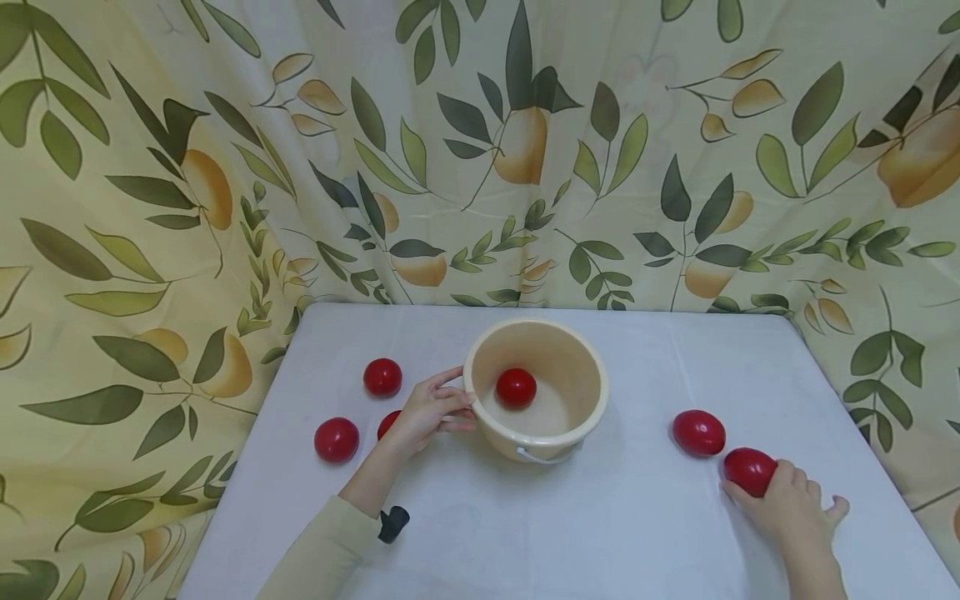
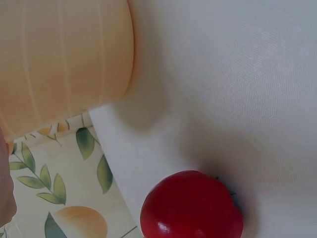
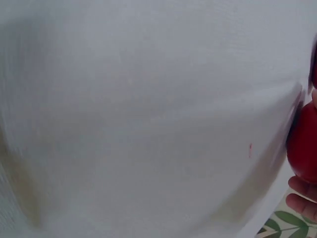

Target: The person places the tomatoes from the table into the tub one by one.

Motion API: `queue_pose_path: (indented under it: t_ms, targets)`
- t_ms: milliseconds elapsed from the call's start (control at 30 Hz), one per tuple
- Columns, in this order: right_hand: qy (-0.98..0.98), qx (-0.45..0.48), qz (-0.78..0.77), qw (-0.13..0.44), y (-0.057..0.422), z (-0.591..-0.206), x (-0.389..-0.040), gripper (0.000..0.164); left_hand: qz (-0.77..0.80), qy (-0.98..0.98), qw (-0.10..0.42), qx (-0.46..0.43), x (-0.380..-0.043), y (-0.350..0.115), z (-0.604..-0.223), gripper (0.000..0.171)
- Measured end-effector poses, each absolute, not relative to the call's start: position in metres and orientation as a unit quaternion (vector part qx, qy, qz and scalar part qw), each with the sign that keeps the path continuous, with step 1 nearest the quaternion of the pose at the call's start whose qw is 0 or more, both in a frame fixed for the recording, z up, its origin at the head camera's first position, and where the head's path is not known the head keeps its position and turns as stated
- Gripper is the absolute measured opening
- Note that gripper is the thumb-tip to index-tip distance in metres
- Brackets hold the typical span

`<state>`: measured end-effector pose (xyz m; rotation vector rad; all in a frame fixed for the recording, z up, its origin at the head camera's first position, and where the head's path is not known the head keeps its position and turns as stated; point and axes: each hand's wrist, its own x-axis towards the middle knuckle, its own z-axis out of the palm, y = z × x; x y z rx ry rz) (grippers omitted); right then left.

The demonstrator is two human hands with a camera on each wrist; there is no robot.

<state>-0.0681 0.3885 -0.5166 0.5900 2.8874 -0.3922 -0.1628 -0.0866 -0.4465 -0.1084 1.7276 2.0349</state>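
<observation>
A cream bucket stands upright in the middle of the table, with one red tomato on its bottom. My left hand grips the left side of its rim; in the left wrist view the bucket's ribbed wall fills the upper left. At the right, my right hand has its thumb and fingers round a red tomato. That same tomato shows at the edge of the right wrist view, fingertips against it. Another tomato lies just beyond it, to the left.
Two tomatoes, one farther back and one nearer, lie left of the bucket. A third tomato is partly hidden behind my left hand. The white-covered table meets a leaf-patterned curtain at its back.
</observation>
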Motion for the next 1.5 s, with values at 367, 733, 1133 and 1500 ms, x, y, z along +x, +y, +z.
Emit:
queue_pose_path:
  t_ms: [367, 733, 1133, 1500]
  targets:
    - [0.983, 0.144, -0.118, 0.006, 0.382, -0.472, -0.088, 0.090, 0.744, 0.626, 0.230, -0.045, -0.162, -0.088, -0.447, 0.059]
    - [0.995, 0.025, -0.074, -0.069, 0.325, -0.416, -0.134, 0.087, 0.739, 0.631, 0.230, -0.045, -0.163, -0.087, -0.446, 0.060]
    - [0.985, -0.112, -0.069, -0.116, 0.237, -0.380, -0.166, 0.088, 0.733, 0.639, 0.230, -0.047, -0.162, -0.087, -0.442, 0.059]
    - [0.968, -0.225, -0.039, -0.106, 0.170, -0.390, -0.185, 0.080, 0.731, 0.639, 0.234, -0.052, -0.162, -0.088, -0.443, 0.059]
